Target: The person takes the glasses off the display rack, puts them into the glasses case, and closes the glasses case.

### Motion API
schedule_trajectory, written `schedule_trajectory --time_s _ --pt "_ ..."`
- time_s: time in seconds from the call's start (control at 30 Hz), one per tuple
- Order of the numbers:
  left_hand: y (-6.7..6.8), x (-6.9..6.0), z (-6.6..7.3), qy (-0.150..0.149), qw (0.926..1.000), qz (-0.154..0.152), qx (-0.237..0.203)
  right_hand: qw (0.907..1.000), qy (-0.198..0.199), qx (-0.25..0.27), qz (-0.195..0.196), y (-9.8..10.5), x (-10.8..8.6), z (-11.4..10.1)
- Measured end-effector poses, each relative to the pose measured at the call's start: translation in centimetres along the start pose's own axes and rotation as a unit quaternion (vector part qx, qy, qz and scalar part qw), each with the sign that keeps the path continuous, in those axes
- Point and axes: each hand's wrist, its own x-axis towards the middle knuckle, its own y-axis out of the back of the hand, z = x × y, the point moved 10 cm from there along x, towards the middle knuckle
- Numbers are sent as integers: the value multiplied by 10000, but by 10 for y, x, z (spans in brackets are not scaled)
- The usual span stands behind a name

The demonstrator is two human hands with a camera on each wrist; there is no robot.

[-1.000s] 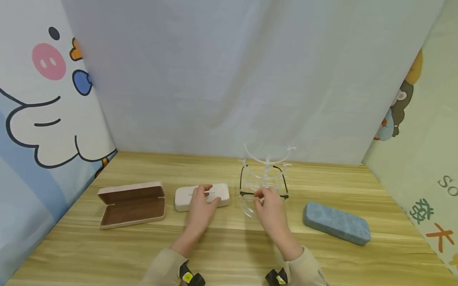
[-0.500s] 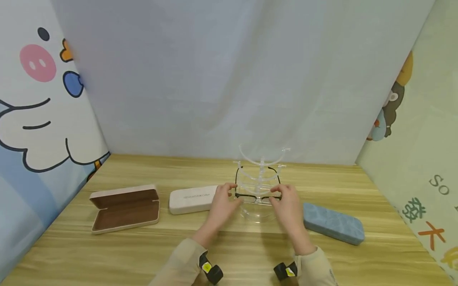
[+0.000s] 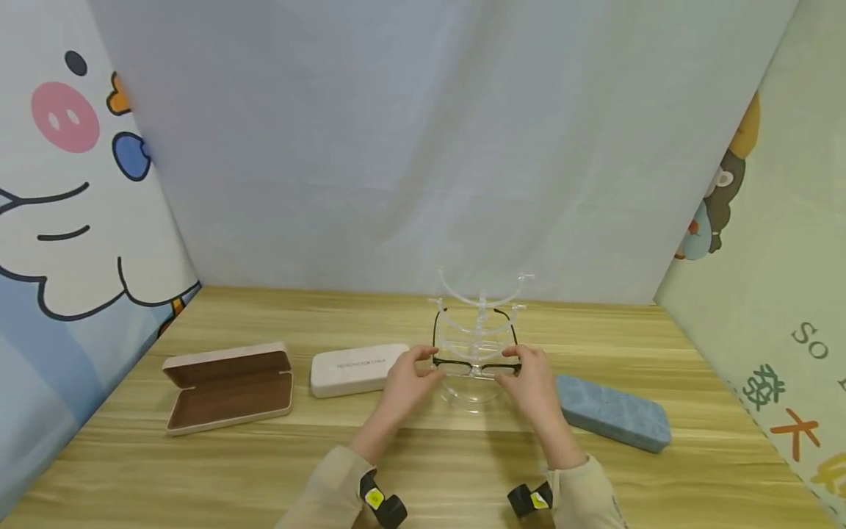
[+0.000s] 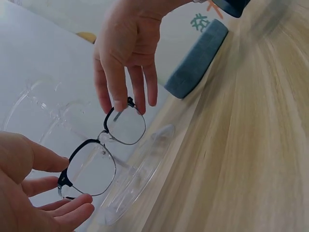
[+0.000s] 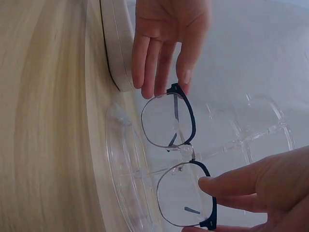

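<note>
Black half-rim eyeglasses sit on the lowest tier of a clear plastic display stand, their temples extending back along it. At the left end of the frame, my left hand pinches the corner between thumb and fingers. My right hand grips the opposite corner the same way. In the left wrist view, the eyeglasses show clear lenses with thin metal lower rims, above the stand's curved base. The right wrist view shows my right thumb against the dark brow bar of the eyeglasses.
To the left lies a closed white glasses case, partly behind my left hand. An open case with brown lining sits farther left. A blue glasses case rests right of my right hand. Behind the wooden table hangs a grey curtain.
My left hand has moved right from the white case to the eyeglasses' left corner. My right hand has shifted from the frame's middle to its right corner. The head view has turned slightly.
</note>
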Motion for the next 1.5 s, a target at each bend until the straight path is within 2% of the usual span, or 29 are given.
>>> schedule_trajectory --time_s 0.13,0.37,0.6,0.77,1.0,1.13,1.23,1.37,1.5 --pt "0 -1 0 126 9998 -58 -115 9999 -93 19 -88 -1 1 4" --pt "1 -1 2 251 9997 -19 -6 9992 -243 42 -309 1 2 9" --pt "10 -1 12 74 9999 115 46 9981 -346 134 -498 11 0 8" --pt "16 -1 21 -39 9999 84 43 9971 -383 269 -608 21 -3 4" --pt "25 -5 29 30 9996 64 -290 9972 -160 463 -557 39 -9 -10" --pt "31 -7 37 -60 9991 74 -403 9974 127 491 -518 48 -12 -22" --pt "33 -9 44 -121 9984 -29 -543 9976 336 428 -430 55 -15 -29" --pt "35 -13 51 -195 9975 -120 -666 9978 377 416 -345 62 -20 -34" --pt "42 -16 57 -288 9970 -45 -719 9978 361 492 -258 67 -24 -38"
